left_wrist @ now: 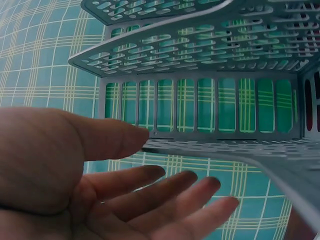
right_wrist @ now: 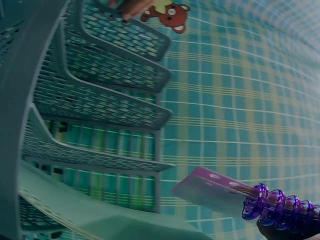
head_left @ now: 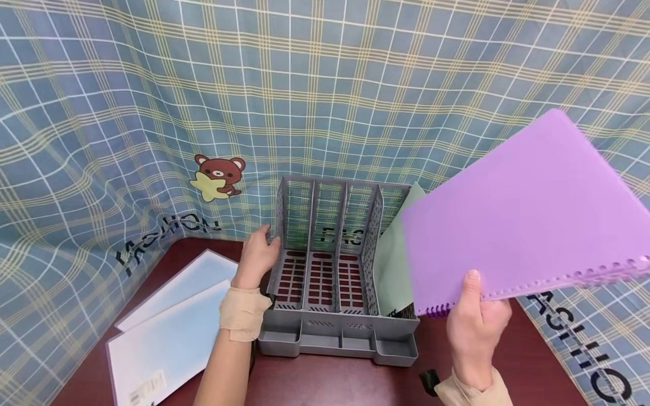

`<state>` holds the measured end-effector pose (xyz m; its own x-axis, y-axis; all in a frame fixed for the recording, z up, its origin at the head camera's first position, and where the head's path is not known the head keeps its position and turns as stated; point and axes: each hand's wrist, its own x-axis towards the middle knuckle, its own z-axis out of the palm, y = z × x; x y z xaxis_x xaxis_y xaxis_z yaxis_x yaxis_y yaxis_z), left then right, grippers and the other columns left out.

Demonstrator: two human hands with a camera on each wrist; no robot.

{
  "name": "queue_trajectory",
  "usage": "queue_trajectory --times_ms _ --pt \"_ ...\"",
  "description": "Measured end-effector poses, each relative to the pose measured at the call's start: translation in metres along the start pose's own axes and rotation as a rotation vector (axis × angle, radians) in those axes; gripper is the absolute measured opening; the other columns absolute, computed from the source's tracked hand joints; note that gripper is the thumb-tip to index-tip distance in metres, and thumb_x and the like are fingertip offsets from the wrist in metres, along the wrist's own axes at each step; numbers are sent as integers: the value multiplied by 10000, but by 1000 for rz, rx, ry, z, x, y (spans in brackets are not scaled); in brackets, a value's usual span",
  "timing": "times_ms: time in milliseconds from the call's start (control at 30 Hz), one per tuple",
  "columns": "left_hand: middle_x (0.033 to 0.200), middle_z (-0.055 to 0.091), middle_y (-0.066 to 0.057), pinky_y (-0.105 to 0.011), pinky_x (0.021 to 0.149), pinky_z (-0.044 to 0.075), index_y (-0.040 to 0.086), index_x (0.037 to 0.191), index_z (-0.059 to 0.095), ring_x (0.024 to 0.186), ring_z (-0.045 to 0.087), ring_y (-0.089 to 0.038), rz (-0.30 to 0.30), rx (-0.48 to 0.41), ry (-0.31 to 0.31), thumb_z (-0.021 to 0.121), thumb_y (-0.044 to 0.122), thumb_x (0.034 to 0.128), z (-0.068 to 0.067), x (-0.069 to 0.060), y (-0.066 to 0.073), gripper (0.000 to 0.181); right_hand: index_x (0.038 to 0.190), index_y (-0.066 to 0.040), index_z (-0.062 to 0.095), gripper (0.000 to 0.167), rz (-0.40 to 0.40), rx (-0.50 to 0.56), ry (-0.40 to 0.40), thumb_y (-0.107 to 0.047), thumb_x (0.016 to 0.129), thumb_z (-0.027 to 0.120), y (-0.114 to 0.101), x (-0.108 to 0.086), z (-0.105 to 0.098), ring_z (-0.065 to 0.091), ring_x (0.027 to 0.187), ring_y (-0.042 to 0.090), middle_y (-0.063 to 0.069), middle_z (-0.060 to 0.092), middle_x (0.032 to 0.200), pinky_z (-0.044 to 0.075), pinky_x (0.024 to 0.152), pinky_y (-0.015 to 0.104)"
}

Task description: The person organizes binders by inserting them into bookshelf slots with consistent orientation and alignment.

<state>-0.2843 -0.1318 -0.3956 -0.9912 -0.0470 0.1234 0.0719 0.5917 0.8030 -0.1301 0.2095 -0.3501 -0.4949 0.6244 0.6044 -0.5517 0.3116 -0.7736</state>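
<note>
Head view first: grips the purple notebook (head_left: pixel 518 220) in the right hand (head_left: pixel 479 332), pinching its coil-bound edge between thumb (head_left: pixel 471 285) and fingers (head_left: pixel 496 313), up to the right of the grey organizer (head_left: pixel 325 325), overlapping the green folder (head_left: pixel 392 268) in the rightmost compartment. Holds the left hand (head_left: pixel 257 256) right beside the left wall (head_left: pixel 279 208), near two pale booklets (head_left: pixel 172 338) on the tabletop (head_left: pixel 315 380). Across to left wrist: shows fingers spread, loosely bent; can't confirm contact. Right wrist now: catches the purple coil (right_wrist: pixel 282 206) near the folder; can't tell the fingers' hold there.
</note>
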Motion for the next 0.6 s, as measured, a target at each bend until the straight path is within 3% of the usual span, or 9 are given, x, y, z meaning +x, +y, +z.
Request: queue_trajectory --times_ms 67,133,200,267,300,367,400,467,600 --pt "1534 455 -301 -550 1003 508 -43 1585 332 1359 514 -450 11 -12 1 468 165 1097 0 1 -1 548 1079 59 712 232 5 -84 -27 -118 1058 564 5 -2 3 698 718 42 -80 718 837 542 698 163" --pt "1485 500 -317 -512 923 546 -66 1563 365 1242 601 -435 25 -6 9 460 146 1097 0 1 0 520 1059 79 703 261 3 -126 -57 -132 1066 550 10 -5 7 685 721 34 -101 704 827 531 701 159" --pt "1258 618 -344 -443 729 551 -83 1484 473 928 676 -387 34 1 17 454 132 1098 0 1 1 442 1035 96 693 275 -7 -156 -82 -132 1067 544 15 -7 10 663 719 31 -92 685 813 511 701 160" --pt "913 630 -287 -376 564 460 -89 1242 614 619 566 -290 54 11 30 446 115 1100 1 2 1 300 999 96 690 283 -10 -197 -101 -137 1066 545 20 -8 13 636 713 30 -47 670 789 484 696 162" --pt "764 567 -227 -354 513 402 -68 1076 627 524 462 -241 67 14 39 442 106 1100 2 3 2 255 983 93 690 289 -10 -218 -109 -145 1066 546 22 -9 14 623 712 30 -15 666 781 471 696 164" --pt "607 382 -91 -317 473 333 33 804 503 461 317 -175 85 8 55 435 101 1101 3 4 2 312 971 79 699 305 -6 -256 -126 -165 1069 545 28 -10 17 609 721 31 67 674 784 455 700 177" --pt "588 339 -50 -309 465 321 74 755 452 451 295 -159 93 4 62 432 94 1100 3 4 2 346 968 75 701 318 -3 -273 -136 -180 1073 541 30 -11 18 601 729 34 109 674 788 449 707 190" --pt "584 302 -16 -305 461 308 119 707 338 451 278 -151 104 4 71 421 95 1101 4 5 2 403 955 79 693 349 1 -301 -151 -206 1078 534 36 -11 21 572 741 43 178 665 802 435 716 228" --pt "594 307 -23 -307 456 305 134 707 332 451 281 -155 106 4 68 413 90 1099 7 7 1 403 957 80 674 380 16 -350 -169 -241 1086 517 49 -14 25 546 768 80 214 662 839 423 728 275"
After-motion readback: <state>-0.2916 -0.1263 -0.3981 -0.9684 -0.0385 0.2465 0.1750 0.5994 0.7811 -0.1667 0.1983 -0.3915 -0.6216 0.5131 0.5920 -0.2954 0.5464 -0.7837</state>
